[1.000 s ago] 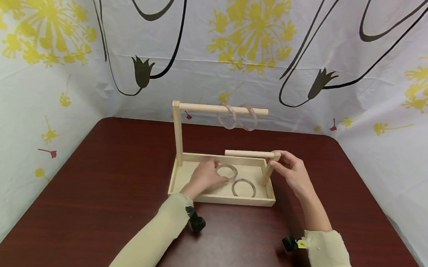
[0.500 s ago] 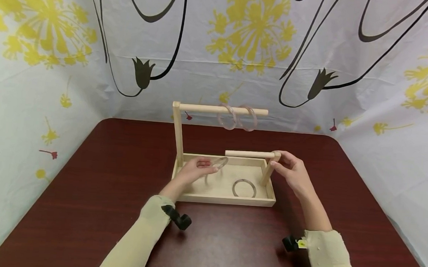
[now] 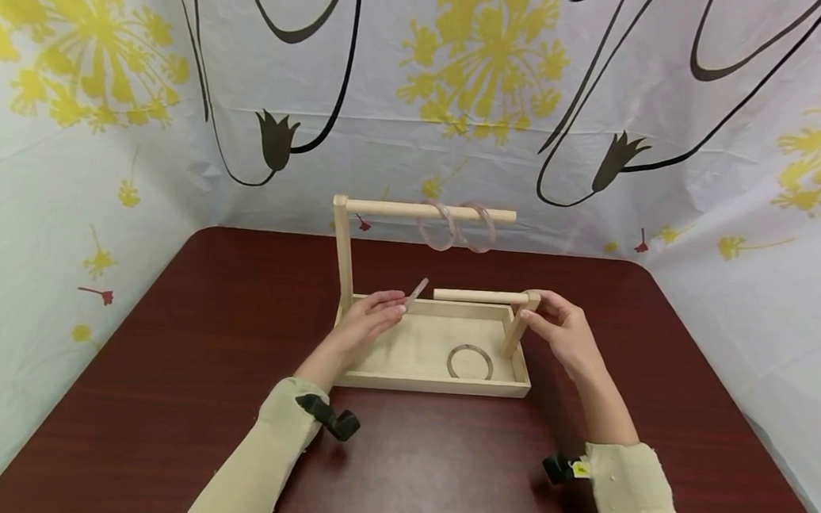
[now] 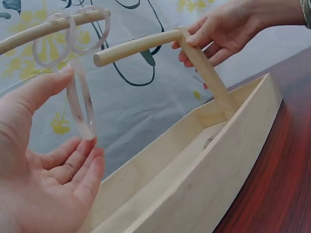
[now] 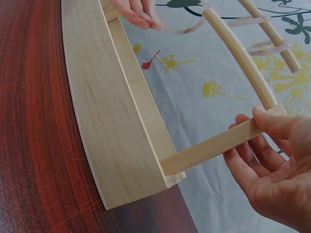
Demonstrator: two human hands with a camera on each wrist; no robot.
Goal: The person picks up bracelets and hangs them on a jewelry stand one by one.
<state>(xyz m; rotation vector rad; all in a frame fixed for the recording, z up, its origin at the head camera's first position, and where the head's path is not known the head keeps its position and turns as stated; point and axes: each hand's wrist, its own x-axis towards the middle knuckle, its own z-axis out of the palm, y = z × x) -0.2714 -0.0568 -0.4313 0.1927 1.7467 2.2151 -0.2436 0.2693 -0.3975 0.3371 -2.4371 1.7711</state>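
My left hand (image 3: 361, 328) holds a pale translucent bangle (image 3: 417, 293) between thumb and fingertips, above the left part of a wooden tray (image 3: 437, 385). In the left wrist view the bangle (image 4: 89, 114) stands near upright, its ring apart from the free end of the lower wooden rod (image 4: 141, 46). My right hand (image 3: 565, 335) grips the top of the short post (image 3: 516, 331) that carries this rod, as the right wrist view of the post (image 5: 214, 145) also shows. One more bangle (image 3: 491, 365) lies flat in the tray's front right part.
A taller post (image 3: 343, 256) at the tray's left end bears an upper rod (image 3: 385, 207), from which two bangles (image 3: 440, 247) hang. The stand rests on a dark red-brown table (image 3: 250, 301). Patterned cloth (image 3: 367, 63) hangs behind and at the sides.
My left hand has picked one bangle out of the tray, lifted it and turned it edge-on towards the head view. My right hand has stayed on the short post.
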